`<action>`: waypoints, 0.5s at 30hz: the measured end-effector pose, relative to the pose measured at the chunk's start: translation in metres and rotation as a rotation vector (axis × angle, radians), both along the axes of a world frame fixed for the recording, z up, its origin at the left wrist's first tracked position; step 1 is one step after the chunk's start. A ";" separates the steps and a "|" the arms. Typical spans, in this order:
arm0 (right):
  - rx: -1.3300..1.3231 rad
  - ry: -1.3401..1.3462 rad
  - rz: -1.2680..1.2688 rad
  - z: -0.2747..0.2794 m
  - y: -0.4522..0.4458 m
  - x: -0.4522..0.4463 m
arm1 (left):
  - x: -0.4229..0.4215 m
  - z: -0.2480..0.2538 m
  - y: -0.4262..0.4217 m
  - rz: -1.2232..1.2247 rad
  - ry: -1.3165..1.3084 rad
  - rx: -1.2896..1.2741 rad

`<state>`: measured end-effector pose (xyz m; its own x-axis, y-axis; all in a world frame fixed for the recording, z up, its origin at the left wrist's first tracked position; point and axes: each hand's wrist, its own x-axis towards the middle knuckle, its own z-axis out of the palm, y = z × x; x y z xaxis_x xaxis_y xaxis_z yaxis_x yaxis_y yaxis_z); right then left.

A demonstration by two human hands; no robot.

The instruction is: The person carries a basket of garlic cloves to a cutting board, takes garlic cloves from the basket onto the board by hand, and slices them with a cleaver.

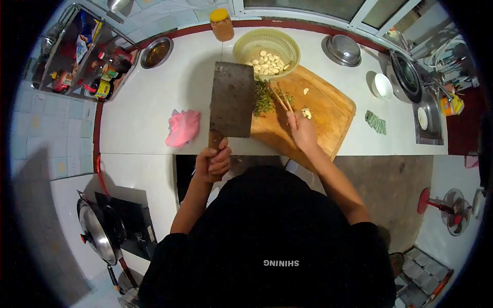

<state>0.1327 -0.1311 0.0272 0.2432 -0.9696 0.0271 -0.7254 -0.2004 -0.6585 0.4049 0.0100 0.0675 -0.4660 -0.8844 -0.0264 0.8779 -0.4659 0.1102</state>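
Black tee [264, 231], 1, on me w/ white lettering, fills the bottom. L hand [213, 161]: fist closed round handle of 1 cleaver [232, 100], blade held up, broad face to cam, left of the board. R hand [303, 131]: fingers closed on 1 pr chopsticks [280, 96], tips at the chopped greens [264, 97]; can't tell if touching.

Counts: 1 wooden board [328, 105], w/ 1 heap of those greens, 1 pale clove [306, 91] on its own, plus a few cut pcs [306, 113] by R hand, too small to count. 1 basket [291, 42] at the board's far edge, many pale cloves in it. 1 jar [222, 25], yellow lid. 1 metal bowl [156, 53] w/ brown liquid. 2 cloths: pink [184, 127] left, green [375, 122] right. 1 white bowl [382, 85] near the sink [434, 132].

Table [138, 108] is white, dk red trim along the wall. Room: tiled wall, window [328, 13] up top, bottle rack upper left, lidded pan [97, 233] lower left, fan [456, 211] lower right, grey-brown floor.
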 end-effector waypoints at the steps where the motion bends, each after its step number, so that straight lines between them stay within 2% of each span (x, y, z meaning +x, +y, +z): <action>1: 0.043 0.008 0.017 -0.005 0.004 -0.002 | 0.000 0.001 -0.003 0.011 -0.002 0.014; 4: 0.217 -0.069 0.042 -0.006 0.012 -0.011 | -0.010 0.009 -0.020 0.062 -0.027 -0.030; 7: 0.105 -0.245 0.087 0.022 0.031 -0.003 | -0.031 -0.001 -0.032 0.178 0.009 -0.007; 11: 0.109 0.010 0.160 0.025 0.045 0.009 | -0.058 -0.012 -0.053 0.300 0.046 0.054; 14: 0.070 0.125 0.090 -0.001 0.044 0.006 | -0.070 -0.005 -0.058 0.316 0.173 0.102; 15: 0.098 0.091 0.062 0.004 0.043 0.000 | -0.071 -0.005 -0.057 0.318 0.160 0.096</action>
